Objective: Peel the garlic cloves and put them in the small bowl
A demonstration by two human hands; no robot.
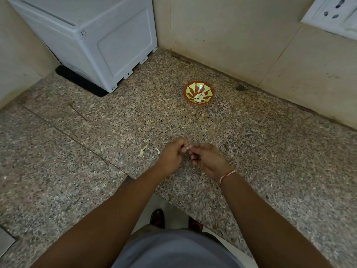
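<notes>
A small red and green bowl (198,92) stands on the speckled granite counter (116,120) near the back wall, with several pale peeled cloves (199,97) inside. Closer to me, my left hand (172,157) and my right hand (207,159) meet above the counter. Both pinch one small garlic clove (187,147) between their fingertips; most of it is hidden by the fingers. A red and white thread circles my right wrist.
Scraps of garlic skin (142,151) and a small piece (158,151) lie on the counter left of my hands. A white appliance (92,39) fills the back left corner. A wall socket (332,12) sits at top right. The counter's front edge runs just below my hands.
</notes>
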